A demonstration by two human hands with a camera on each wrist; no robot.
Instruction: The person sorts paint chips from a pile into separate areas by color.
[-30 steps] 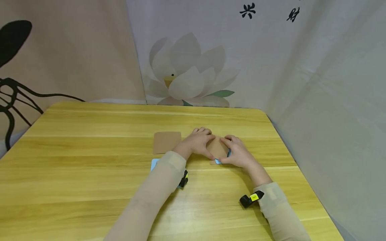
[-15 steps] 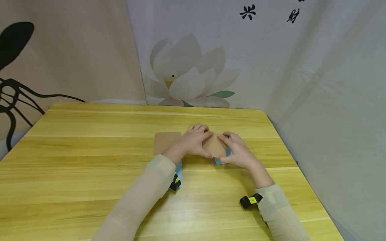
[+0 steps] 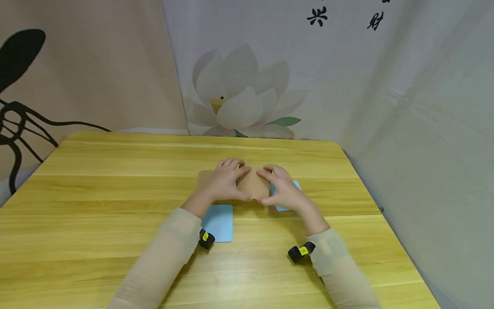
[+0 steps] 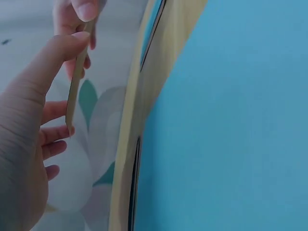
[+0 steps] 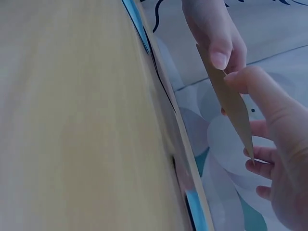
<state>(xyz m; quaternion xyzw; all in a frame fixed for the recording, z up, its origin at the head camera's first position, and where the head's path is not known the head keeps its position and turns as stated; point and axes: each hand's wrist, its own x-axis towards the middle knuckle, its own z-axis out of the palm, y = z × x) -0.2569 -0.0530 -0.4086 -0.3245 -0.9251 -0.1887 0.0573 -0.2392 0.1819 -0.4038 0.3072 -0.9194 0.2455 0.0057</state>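
My left hand [image 3: 224, 182] and right hand [image 3: 284, 191] together hold a thin brown square board [image 3: 253, 183] by its opposite sides, thumbs at the near edge and fingers at the far one. Both wrist views show this board [image 4: 77, 82] edge-on, raised off the tabletop. Another brown square [image 3: 204, 177] lies behind my left hand, mostly covered by it. Beneath my left wrist is a light blue square [image 3: 219, 223], large in the left wrist view. A second blue square [image 3: 283, 209] is partly hidden by my right hand.
The wooden table [image 3: 115, 206] stretches out on all sides, its far edge close to a curtain [image 3: 251, 25] printed with a lotus. At the far left stands a black metal frame [image 3: 15, 124]. Each wrist carries a small black camera [image 3: 301, 251].
Both hands have lifted the brown board from over the right blue square and carried it left. The near-left blue square now shows more, as my left forearm has shifted left.
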